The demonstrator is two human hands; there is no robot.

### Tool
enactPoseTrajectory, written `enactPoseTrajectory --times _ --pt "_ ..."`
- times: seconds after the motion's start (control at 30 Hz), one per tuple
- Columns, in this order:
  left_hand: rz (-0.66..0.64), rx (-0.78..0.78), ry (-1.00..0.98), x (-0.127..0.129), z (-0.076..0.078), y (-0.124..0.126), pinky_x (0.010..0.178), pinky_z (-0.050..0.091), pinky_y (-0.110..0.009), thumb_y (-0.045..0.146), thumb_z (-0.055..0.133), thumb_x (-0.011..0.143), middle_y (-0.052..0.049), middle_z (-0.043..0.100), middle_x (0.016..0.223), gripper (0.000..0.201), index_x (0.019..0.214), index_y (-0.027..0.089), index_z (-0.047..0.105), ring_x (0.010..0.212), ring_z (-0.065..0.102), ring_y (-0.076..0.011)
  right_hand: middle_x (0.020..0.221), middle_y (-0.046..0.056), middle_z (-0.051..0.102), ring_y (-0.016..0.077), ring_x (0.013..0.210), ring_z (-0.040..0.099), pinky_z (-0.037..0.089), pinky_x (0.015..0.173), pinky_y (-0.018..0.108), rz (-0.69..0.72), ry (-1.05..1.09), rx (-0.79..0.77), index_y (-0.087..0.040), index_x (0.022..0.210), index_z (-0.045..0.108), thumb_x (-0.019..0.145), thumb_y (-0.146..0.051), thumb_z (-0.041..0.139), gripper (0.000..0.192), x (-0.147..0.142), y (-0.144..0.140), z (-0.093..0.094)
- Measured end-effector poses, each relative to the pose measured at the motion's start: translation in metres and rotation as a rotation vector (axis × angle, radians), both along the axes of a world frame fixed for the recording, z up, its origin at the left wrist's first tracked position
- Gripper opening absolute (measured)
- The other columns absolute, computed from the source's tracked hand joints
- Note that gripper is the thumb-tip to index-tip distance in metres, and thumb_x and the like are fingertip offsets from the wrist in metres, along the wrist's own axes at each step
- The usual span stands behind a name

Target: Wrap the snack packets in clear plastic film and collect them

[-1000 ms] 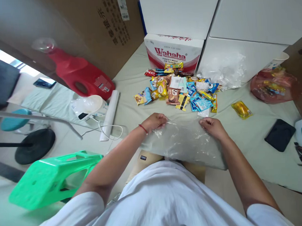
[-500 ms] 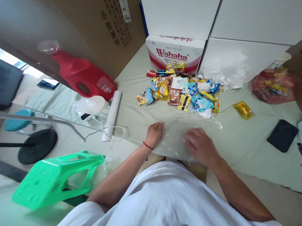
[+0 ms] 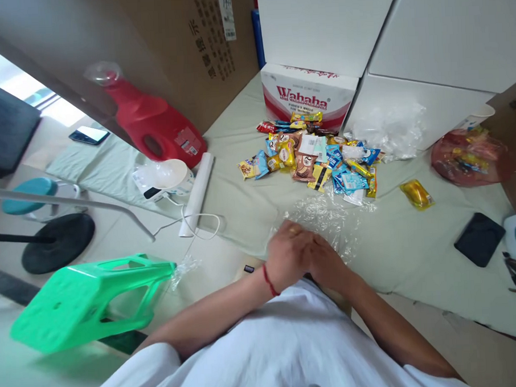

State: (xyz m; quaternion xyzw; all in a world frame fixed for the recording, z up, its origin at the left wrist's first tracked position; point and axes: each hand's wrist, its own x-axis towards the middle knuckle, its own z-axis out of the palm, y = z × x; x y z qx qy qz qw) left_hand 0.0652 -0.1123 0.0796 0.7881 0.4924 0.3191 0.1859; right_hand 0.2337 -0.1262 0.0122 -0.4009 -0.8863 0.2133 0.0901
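Note:
A clear plastic bag (image 3: 334, 220) lies crinkled and spread on the pale green cloth (image 3: 237, 217), just in front of my body. My left hand (image 3: 287, 255), with a red cord at the wrist, is closed on the near edge of the bag. Pressed against it, my right hand (image 3: 328, 263) grips the same edge, its fingers partly hidden behind the left. Beyond the bag sits a pile of small wrapped snacks (image 3: 303, 164) in brown, yellow and blue packets.
Behind the pile stand a Wahaba-like water carton (image 3: 307, 94) and crumpled clear plastic (image 3: 392, 132). To the right are a yellow packet (image 3: 417, 194), a red bag of snacks (image 3: 466, 161) and a black pouch (image 3: 480, 239). A red jug (image 3: 156, 121), white roll (image 3: 198, 193) and green stool (image 3: 87, 301) stand left.
My hands have come together from either side of the bag, and its near edge is now gathered between them. The view has shifted slightly.

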Motion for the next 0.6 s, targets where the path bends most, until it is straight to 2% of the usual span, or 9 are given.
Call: enactPoseTrajectory --times 0.03,0.1,0.2,0.27,0.33,0.47,0.6 --pt "-0.073 -0.074 0.092 0.01 -0.006 0.003 0.092 0.053 -0.04 0.011 0.049 0.089 -0.01 0.07 0.092 0.021 0.089 0.02 0.068 0.098 0.064 -0.0251 0.146 0.017 0.061 0.0301 0.144 0.048 0.036 0.125 0.05 -0.007 -0.006 -0.013 -0.013 0.142 0.063 0.095 -0.01 0.052 0.048 -0.001 0.0 0.001" --pt "-0.084 -0.172 0.285 0.021 -0.025 0.015 0.099 0.051 -0.045 0.015 0.05 0.092 -0.016 0.073 0.11 0.022 0.098 0.016 0.071 0.112 0.064 -0.0291 0.142 0.016 0.064 0.0307 0.141 0.05 0.038 0.123 0.05 -0.021 -0.018 -0.031 -0.014 0.14 0.065 0.095 -0.011 0.053 0.047 0.001 0.001 0.002" --pt "0.048 -0.142 0.406 0.015 -0.054 0.039 0.116 0.038 -0.055 0.023 0.044 0.1 -0.019 0.061 0.146 0.037 0.128 0.013 0.067 0.14 0.052 -0.0321 0.154 0.012 0.054 0.0306 0.147 0.044 0.038 0.123 0.053 -0.011 -0.019 -0.026 -0.02 0.146 0.061 0.092 -0.007 0.053 0.056 0.009 -0.001 0.005" --pt "0.125 -0.109 0.431 0.003 -0.065 0.05 0.122 0.028 -0.061 0.029 0.038 0.105 -0.016 0.053 0.157 0.045 0.142 0.016 0.059 0.149 0.044 -0.031 0.16 0.012 0.048 0.03 0.15 0.04 0.036 0.124 0.054 -0.007 -0.024 -0.027 -0.02 0.149 0.058 0.091 -0.003 0.051 0.061 0.015 -0.003 0.005" --pt "0.147 -0.101 0.46 -0.007 -0.069 0.057 0.123 0.022 -0.066 0.034 0.034 0.107 -0.013 0.05 0.16 0.048 0.148 0.021 0.054 0.152 0.041 -0.03 0.161 0.012 0.047 0.0288 0.152 0.038 0.035 0.125 0.055 -0.014 -0.028 -0.029 -0.019 0.149 0.057 0.091 -0.001 0.049 0.061 0.02 -0.007 0.002" --pt "0.096 -0.079 0.505 -0.012 -0.065 0.072 0.124 0.013 -0.071 0.044 0.032 0.108 -0.009 0.048 0.162 0.051 0.151 0.028 0.053 0.155 0.034 -0.0318 0.163 0.01 0.045 0.0264 0.154 0.036 0.032 0.127 0.055 0.0 -0.001 -0.021 -0.022 0.151 0.056 0.091 -0.001 0.05 0.064 0.026 -0.019 -0.003" --pt "0.06 -0.062 0.531 -0.01 -0.063 0.083 0.122 0.005 -0.077 0.048 0.032 0.107 -0.008 0.05 0.161 0.051 0.149 0.031 0.056 0.158 0.028 -0.0346 0.163 0.005 0.044 0.0267 0.153 0.039 0.035 0.126 0.054 0.08 0.045 -0.095 -0.031 0.151 0.056 0.093 -0.013 0.058 0.061 0.047 -0.025 0.006"
